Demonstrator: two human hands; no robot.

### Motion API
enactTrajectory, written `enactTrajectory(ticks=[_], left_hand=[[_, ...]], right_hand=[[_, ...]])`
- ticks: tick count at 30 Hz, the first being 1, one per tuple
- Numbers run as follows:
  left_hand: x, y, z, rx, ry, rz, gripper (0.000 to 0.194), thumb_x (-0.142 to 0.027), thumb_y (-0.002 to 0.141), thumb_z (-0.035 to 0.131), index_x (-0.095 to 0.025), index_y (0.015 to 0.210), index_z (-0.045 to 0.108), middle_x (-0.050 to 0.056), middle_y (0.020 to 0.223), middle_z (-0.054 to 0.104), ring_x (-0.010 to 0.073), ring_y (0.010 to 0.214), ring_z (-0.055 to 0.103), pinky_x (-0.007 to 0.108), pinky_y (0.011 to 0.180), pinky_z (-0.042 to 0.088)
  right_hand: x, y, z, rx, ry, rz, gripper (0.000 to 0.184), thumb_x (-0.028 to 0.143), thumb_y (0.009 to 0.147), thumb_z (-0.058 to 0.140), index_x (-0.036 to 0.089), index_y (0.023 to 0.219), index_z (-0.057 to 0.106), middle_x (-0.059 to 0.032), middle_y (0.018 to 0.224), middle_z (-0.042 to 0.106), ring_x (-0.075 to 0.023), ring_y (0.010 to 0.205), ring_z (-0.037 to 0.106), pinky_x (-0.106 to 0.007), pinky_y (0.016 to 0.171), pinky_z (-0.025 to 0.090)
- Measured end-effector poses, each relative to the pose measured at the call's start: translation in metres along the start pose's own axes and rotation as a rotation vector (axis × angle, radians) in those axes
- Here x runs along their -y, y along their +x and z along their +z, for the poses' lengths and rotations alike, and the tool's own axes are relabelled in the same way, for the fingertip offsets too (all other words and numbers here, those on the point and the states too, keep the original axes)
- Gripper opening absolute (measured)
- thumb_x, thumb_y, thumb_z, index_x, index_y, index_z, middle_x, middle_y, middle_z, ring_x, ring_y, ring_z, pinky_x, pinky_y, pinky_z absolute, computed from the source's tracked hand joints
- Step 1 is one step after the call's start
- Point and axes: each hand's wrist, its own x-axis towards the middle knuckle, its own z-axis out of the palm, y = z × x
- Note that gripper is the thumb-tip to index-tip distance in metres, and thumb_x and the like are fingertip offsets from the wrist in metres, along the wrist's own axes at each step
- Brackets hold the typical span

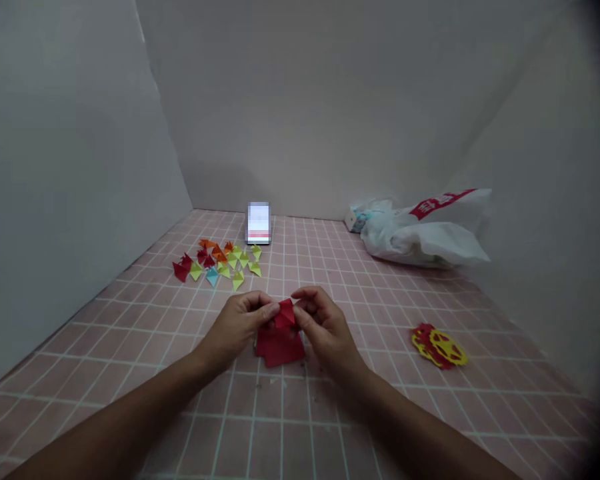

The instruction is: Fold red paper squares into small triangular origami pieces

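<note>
Between my hands is a small piece of red origami paper (286, 313), folded into a pointed shape. My left hand (247, 321) pinches its left edge between thumb and fingers. At the right edge, the thumb of my right hand (327, 328) presses on the paper, with the fingers curled behind. Just below the held piece lies a stack of red paper squares (281, 349) on the tiled surface, its back part hidden by my hands. Farther off to the left sit several folded paper cranes (219, 253) in red, orange, yellow and blue.
A phone (259, 223) with a lit screen stands at the back. White plastic bag (425, 233) and a small box (354, 219) lie at the back right. Red and yellow cut-out discs (440, 347) are piled at the right. Pale walls enclose the surface.
</note>
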Motion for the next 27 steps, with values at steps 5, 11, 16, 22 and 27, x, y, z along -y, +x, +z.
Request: enactTrajectory(ticks=[5, 11, 16, 22, 27], left_hand=[[0.007, 0.0008, 0.0015, -0.112, -0.125, 0.037, 0.027, -0.038, 0.073, 0.079, -0.014, 0.074, 0.067, 0.0, 0.066, 0.064, 0.0112, 0.064, 0.057, 0.025, 0.068, 0.046], [0.0097, -0.001, 0.007, -0.079, -0.167, 0.013, 0.029, -0.034, 0.067, 0.083, -0.015, 0.082, 0.066, 0.001, 0.077, 0.069, 0.0131, 0.072, 0.062, 0.026, 0.072, 0.049], [0.0094, -0.0011, 0.0078, -0.027, -0.041, 0.019, 0.027, -0.033, 0.069, 0.079, -0.016, 0.086, 0.066, 0.001, 0.082, 0.068, 0.0143, 0.074, 0.062, 0.027, 0.07, 0.049], [0.0055, -0.0043, 0.0073, -0.058, 0.036, 0.058, 0.026, -0.039, 0.076, 0.073, -0.016, 0.083, 0.065, 0.0, 0.072, 0.067, 0.0137, 0.067, 0.06, 0.026, 0.066, 0.049], [0.0032, -0.0053, 0.0084, -0.074, 0.038, 0.049, 0.026, -0.04, 0.075, 0.073, -0.016, 0.081, 0.066, 0.0, 0.07, 0.067, 0.014, 0.065, 0.062, 0.027, 0.066, 0.051]], right_hand=[[0.0021, 0.0018, 0.0013, -0.01, 0.037, 0.047, 0.025, 0.041, 0.085, 0.067, 0.021, 0.097, 0.057, 0.0009, 0.076, 0.062, -0.013, 0.064, 0.059, -0.025, 0.059, 0.048], [-0.0026, 0.0032, 0.0031, -0.011, -0.032, 0.068, 0.016, 0.031, 0.08, 0.069, 0.02, 0.088, 0.061, 0.0, 0.078, 0.063, -0.0133, 0.069, 0.058, -0.025, 0.063, 0.046], [0.0018, 0.0057, -0.0012, -0.039, -0.122, 0.037, 0.007, 0.025, 0.081, 0.063, 0.019, 0.082, 0.06, 0.0011, 0.073, 0.06, -0.0122, 0.065, 0.054, -0.024, 0.059, 0.043], [0.0015, 0.0034, -0.0023, 0.023, -0.19, -0.015, 0.007, 0.027, 0.084, 0.061, 0.019, 0.084, 0.061, -0.0007, 0.076, 0.063, -0.0133, 0.069, 0.057, -0.025, 0.061, 0.045], [0.0064, 0.0032, -0.0035, 0.016, -0.117, 0.014, 0.019, 0.036, 0.092, 0.054, 0.019, 0.084, 0.058, 0.0021, 0.067, 0.056, -0.0117, 0.059, 0.053, -0.025, 0.057, 0.043]])
